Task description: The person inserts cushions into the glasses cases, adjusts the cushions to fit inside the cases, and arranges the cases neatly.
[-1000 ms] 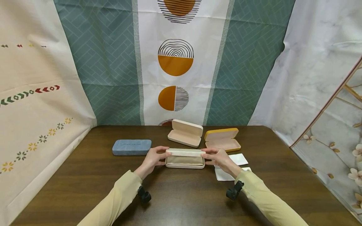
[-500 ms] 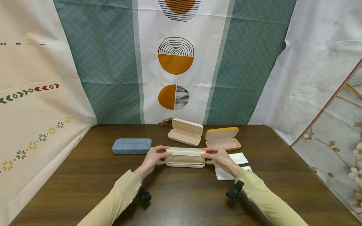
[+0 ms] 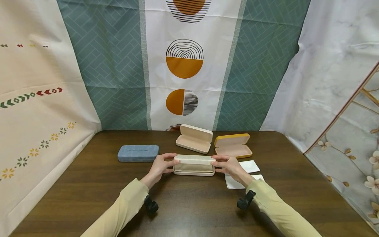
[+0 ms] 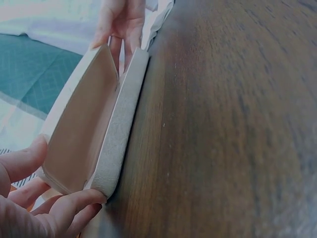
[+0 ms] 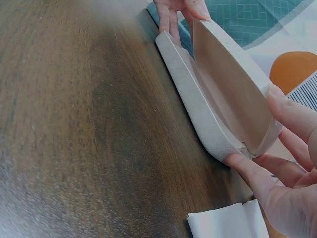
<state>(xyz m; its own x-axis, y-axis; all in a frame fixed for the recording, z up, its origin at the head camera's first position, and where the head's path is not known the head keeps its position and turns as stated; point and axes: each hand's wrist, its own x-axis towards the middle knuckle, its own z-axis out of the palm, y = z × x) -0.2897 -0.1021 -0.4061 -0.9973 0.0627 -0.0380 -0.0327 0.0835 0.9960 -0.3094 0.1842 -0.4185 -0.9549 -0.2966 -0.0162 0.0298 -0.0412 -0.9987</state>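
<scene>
case, pale and half open, rests on the dark wooden surface (image 3: 192, 210) between the person's two hands; this pale case (image 3: 193, 168) has its lid (image 3: 193, 160) partway up. the left hand (image 3: 160, 166) has its grip on the left end, the right hand (image 3: 230, 166) likewise on the right end. behind stand a cream case (image 3: 194, 144) and a yellow case (image 3: 234, 150), lids raised; a blue case (image 3: 138, 153) lies to the left, white sheets (image 3: 235, 183) by the right wrist.
</scene>
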